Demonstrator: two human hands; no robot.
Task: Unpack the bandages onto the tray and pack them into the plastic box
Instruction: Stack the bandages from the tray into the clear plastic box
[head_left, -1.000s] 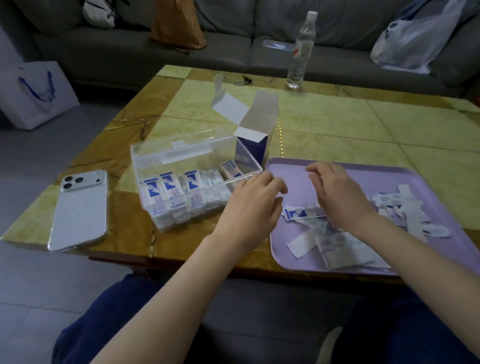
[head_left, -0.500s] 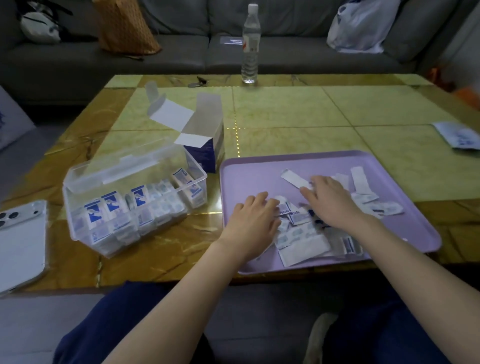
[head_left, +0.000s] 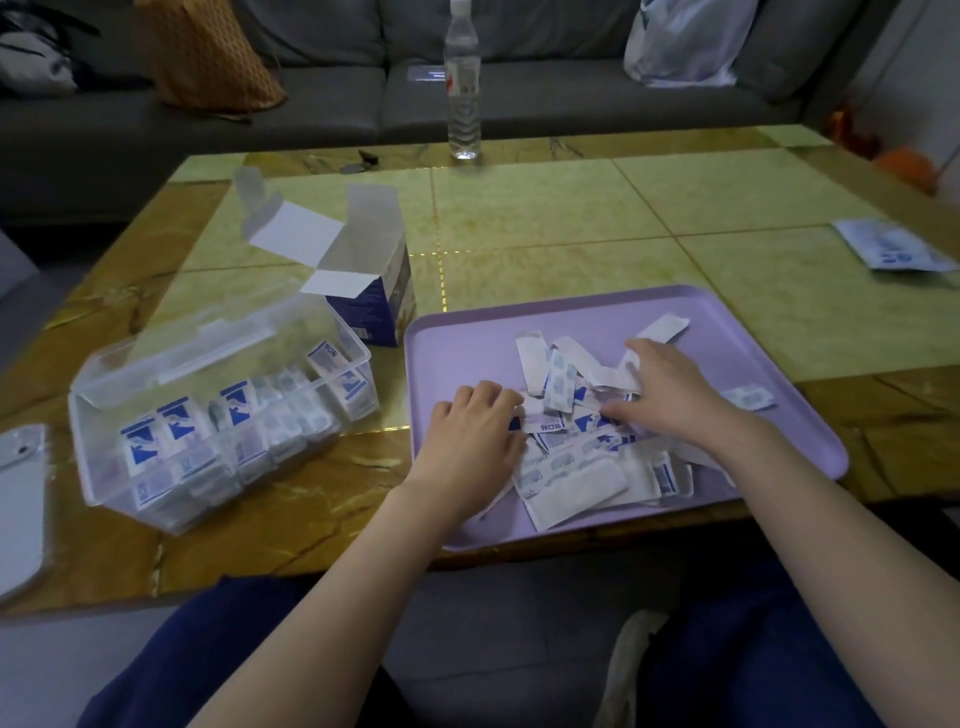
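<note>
My flat right hand and curled left hand, grip unclear, half-cover the jumbled bandages, strips pointing every way.

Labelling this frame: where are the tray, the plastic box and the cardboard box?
Tray (head_left: 467, 353), head view, bare far left corner.
Plastic box (head_left: 156, 493), head view, near wall.
Cardboard box (head_left: 369, 312), head view, blue front face.

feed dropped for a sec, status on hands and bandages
Left hand bent at edge of bandages, grip unclear; right hand flat on them. Loose pile on tray, plastic box open, part filled. Nothing blocking.
</note>
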